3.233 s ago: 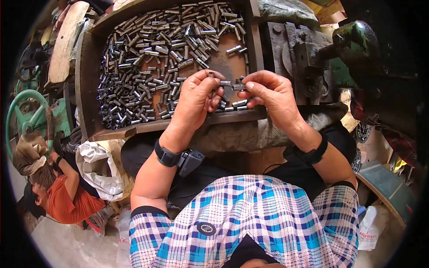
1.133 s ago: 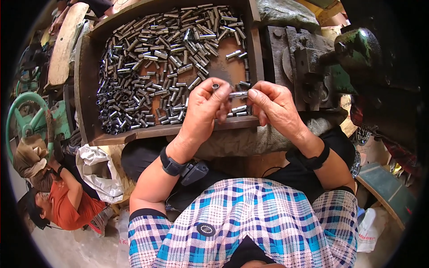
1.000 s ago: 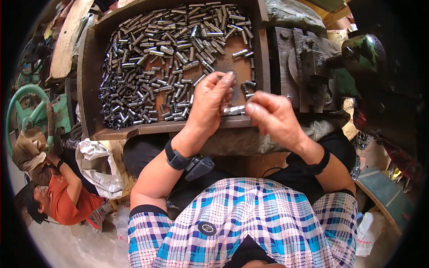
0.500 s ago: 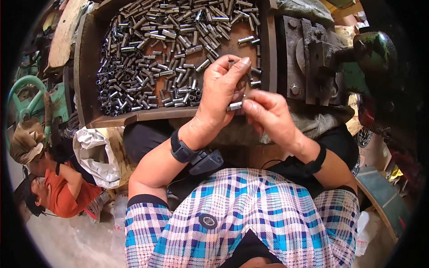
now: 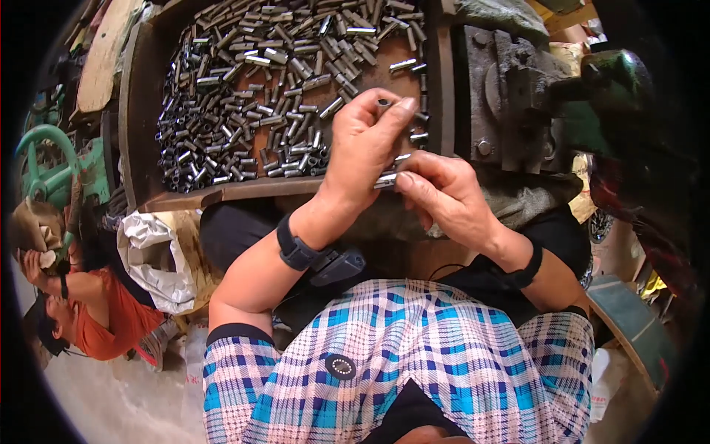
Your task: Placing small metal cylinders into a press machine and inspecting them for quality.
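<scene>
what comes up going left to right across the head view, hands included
Green handwheel → white plastic bag → left hand, holding a metal tube → right hand → dark teal board.

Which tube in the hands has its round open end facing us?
The upper tube, in the left hand: its dark round hole shows, while the shiny tube in the right hand mainly shows its side.
</scene>
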